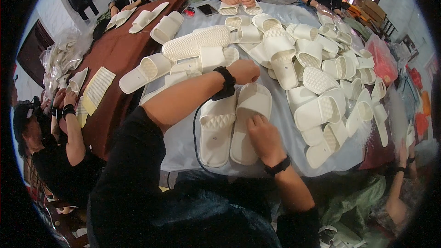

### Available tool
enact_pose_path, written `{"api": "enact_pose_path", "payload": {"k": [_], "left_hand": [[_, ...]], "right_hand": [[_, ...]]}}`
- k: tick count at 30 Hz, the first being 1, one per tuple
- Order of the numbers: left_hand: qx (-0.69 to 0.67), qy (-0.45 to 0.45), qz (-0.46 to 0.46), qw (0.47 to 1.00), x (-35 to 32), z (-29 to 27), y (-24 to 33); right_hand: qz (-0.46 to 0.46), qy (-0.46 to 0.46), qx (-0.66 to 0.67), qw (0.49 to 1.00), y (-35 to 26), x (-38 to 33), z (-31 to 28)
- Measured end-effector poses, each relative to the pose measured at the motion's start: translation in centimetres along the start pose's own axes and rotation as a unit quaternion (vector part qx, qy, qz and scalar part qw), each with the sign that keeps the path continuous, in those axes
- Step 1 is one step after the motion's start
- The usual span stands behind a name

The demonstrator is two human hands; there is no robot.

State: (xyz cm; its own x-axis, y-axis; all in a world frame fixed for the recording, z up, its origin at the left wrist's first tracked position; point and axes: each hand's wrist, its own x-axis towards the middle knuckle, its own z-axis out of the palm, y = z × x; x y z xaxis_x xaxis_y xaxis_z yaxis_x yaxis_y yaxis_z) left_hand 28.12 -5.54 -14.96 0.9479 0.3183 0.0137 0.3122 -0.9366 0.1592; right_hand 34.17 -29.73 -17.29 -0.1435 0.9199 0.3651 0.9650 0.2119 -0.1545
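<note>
A pair of white slippers [234,126] is laid side by side on the surface [183,147]. The right slipper [248,124] is pressed under the flat, open right hand [264,138]. Just beyond, the left hand [243,71] is curled closed above the toe ends, gripping nothing visible.

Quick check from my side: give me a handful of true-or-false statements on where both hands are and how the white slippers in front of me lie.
1. The right hand rests on the right slipper of the pair lying side by side. True.
2. The left hand holds a phone. False: it is a closed fist above the pair; the phone lies across the table.
3. The slipper pile lies right of the pair. True.
4. Both wrists are bare. False: each wears a black band.
5. The table cloth under the pair is brown. False: it is pale grey-blue.
</note>
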Motion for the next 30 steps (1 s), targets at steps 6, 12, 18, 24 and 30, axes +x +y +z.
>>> {"api": "enact_pose_path", "payload": {"k": [6, 12, 18, 24, 30], "left_hand": [[-0.025, 0.025, -0.033, 0.999, -1.0, -0.4, -1.0], [-0.037, 0.157, -0.066, 0.985, -5.9, -3.5, 0.0], [-0.107, 0.275, -0.079, 0.952, -9.3, -1.8, 2.3], [-0.170, 0.329, -0.108, 0.923, -11.7, -0.7, 3.1], [-0.340, 0.353, -0.123, 0.863, -11.9, 0.5, 2.2]], "right_hand": [[0.004, 0.003, 0.058, 0.998, 0.1, -0.1, -0.6], [0.078, 0.141, 0.190, 0.968, 1.7, 4.1, -5.5], [0.168, 0.022, 0.435, 0.884, 5.5, 11.1, -0.3], [0.111, -0.027, 0.416, 0.902, 3.6, 10.8, 1.1], [0.171, 0.024, 0.452, 0.875, 2.5, 10.3, 1.1]]}}
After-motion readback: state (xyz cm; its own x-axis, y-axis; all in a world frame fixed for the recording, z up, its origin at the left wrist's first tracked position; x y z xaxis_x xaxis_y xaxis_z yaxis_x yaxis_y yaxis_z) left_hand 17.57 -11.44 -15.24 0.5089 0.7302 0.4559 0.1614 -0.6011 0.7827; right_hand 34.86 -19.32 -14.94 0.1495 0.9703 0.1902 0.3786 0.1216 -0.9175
